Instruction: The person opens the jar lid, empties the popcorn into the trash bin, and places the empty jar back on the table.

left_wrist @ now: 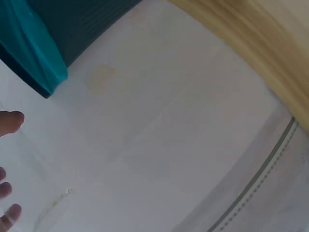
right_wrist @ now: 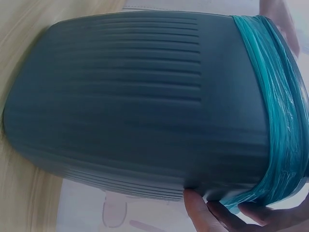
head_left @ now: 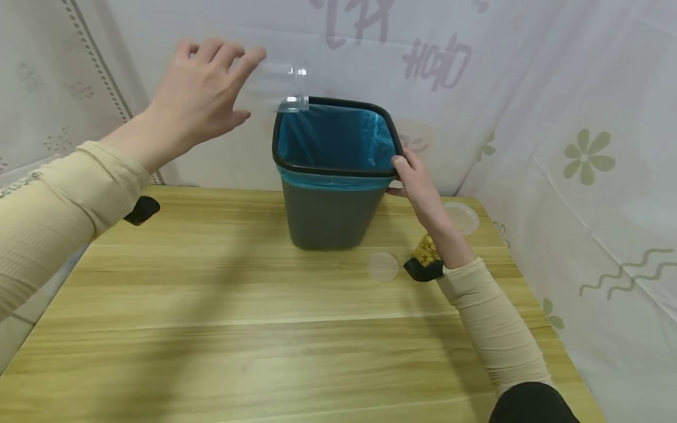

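My left hand (head_left: 208,88) holds a clear plastic jar (head_left: 282,88) sideways, thumb below and fingers above. The jar's mouth points right, at the back left rim of a grey trash bin (head_left: 330,217). In the left wrist view only the fingertips (left_wrist: 10,122) of that hand show, at the left edge. My right hand (head_left: 415,176) grips the bin's black rim at the right, thumb on top. In the right wrist view its fingers (right_wrist: 198,208) press against the bin's side. A blue bag (head_left: 338,129) lines the bin and folds over the rim. The bin's bottom inside is hidden.
On the wooden table (head_left: 238,341), a clear round lid (head_left: 383,267) lies right of the bin. Yellow pieces (head_left: 426,249) and a whitish round lid (head_left: 465,217) are partly behind my right forearm. Printed white curtains (head_left: 539,88) hang behind and at the right.
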Action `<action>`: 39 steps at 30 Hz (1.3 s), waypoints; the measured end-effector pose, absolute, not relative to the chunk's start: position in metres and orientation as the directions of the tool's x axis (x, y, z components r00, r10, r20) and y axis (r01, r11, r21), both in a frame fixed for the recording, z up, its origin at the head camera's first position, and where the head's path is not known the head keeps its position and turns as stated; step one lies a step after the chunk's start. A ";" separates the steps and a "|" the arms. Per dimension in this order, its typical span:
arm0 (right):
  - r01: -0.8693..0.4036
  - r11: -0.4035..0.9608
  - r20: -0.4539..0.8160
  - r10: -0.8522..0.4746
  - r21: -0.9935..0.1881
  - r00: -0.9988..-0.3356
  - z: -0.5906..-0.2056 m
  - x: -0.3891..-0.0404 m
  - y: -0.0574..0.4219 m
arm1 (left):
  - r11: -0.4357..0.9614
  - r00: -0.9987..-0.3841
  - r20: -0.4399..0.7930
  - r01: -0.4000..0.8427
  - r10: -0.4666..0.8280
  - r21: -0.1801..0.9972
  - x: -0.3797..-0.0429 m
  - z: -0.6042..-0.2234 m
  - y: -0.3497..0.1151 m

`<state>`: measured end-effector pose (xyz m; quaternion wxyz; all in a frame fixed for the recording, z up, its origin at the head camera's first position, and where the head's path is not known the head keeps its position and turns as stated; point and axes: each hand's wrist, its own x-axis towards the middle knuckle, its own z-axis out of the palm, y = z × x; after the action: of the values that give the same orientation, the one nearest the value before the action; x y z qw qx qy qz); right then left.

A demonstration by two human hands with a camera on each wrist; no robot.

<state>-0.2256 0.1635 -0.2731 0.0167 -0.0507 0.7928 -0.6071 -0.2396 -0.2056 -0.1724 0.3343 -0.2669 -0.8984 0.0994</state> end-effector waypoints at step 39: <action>-0.028 0.276 0.007 -0.075 -0.961 -0.997 -0.264 -0.210 0.195 | 0.604 -0.965 0.237 0.122 -0.115 0.788 -0.232 -0.321 -0.206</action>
<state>-0.2103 0.1948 -0.2643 0.0197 -0.0324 0.7985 -0.6007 -0.2323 -0.2058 -0.3208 0.1326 -0.0020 -0.8856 -0.4452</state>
